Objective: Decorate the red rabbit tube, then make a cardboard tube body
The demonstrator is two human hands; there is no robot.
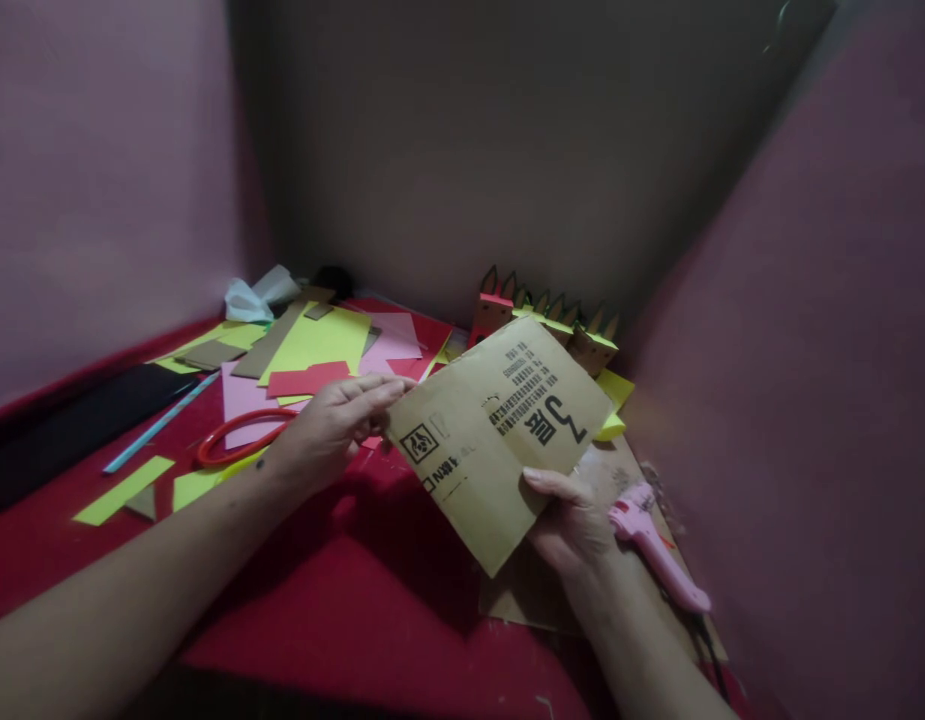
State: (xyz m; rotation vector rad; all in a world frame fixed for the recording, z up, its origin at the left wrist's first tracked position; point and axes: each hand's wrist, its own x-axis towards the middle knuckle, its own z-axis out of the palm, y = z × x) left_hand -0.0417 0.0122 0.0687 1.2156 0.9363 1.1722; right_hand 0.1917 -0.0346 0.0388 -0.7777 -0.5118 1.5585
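Observation:
A flat brown cardboard piece [481, 460] with black printing is held tilted above the red table. My left hand [349, 415] pinches its left corner between thumb and fingers. My right hand [571, 525] grips its lower right edge, the thumb on the printed face and the fingers hidden behind. Close to my right wrist lies a pink glue gun [661, 550] on brown cardboard. The red handle [241, 437] of a tool, perhaps scissors, shows beside my left wrist.
Yellow paper [319, 345], pink paper [391, 335] and cardboard scraps cover the back left of the red table [319, 600]. A blue striped stick [162, 423] lies at the left. Small cardboard figures with pointed ears [496, 310] stand at the back, near the walls.

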